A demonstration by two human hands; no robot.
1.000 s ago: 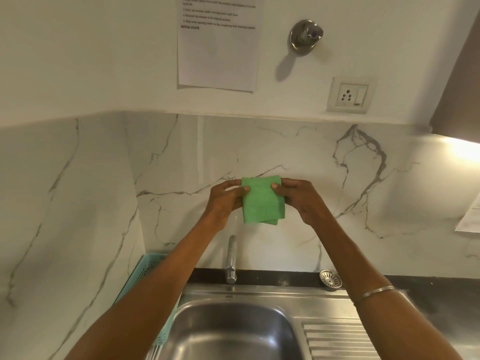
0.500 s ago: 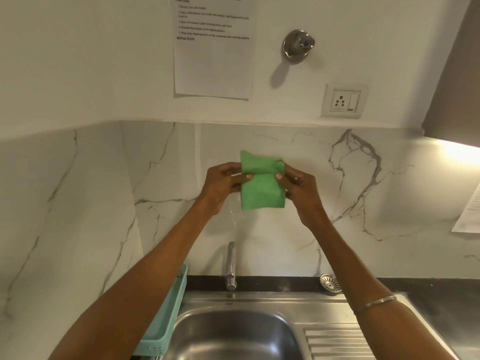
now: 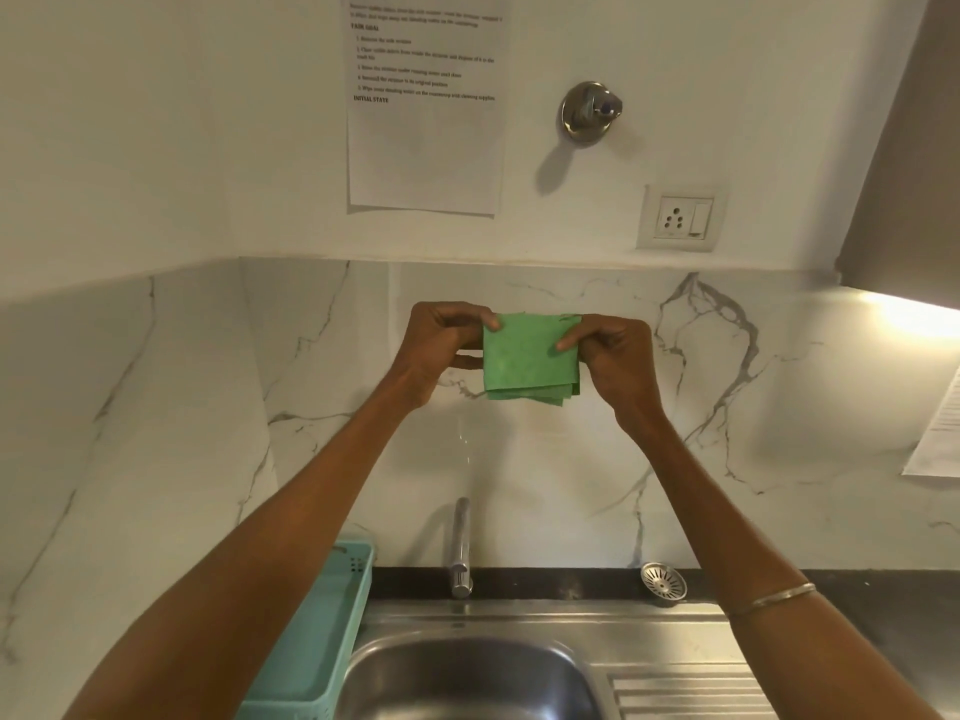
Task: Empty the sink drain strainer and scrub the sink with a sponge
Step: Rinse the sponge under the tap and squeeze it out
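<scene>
– What is the person holding up there?

– A green sponge cloth (image 3: 530, 358), folded into a few layers. Both arms are stretched out in front of the marble wall (image 3: 597, 459), high above the sink (image 3: 467, 678).

– How do the hands hold it?

– The left hand (image 3: 441, 345) pinches the cloth's side at 9 o'clock, thumb on the front near the top corner, fingers curled behind. The right hand (image 3: 615, 356) pinches the side at 3 o'clock, thumb on the front face. So both hands are grasping the cloth, and it hangs flat between them.

– Is it wet?

– A few drops of water (image 3: 464, 444) fall just under it, at about 7 o'clock from the cloth, right over the tap (image 3: 461, 548).

– Where is the strainer?

– The little round metal strainer (image 3: 663, 583) is out of the sink. It leans on the dark bench (image 3: 893, 605) against the wall, at 1 o'clock from the basin and well under the right arm.

– What else is around?

– A teal plastic basket (image 3: 322, 641) stands at 9 o'clock from the sink, touching its edge. On the wall above hang a paper sheet (image 3: 426, 148) with print on it, a shiny metal knob (image 3: 589, 111) and a white socket (image 3: 680, 218). The right wrist has a thin bangle (image 3: 774, 597).
</scene>
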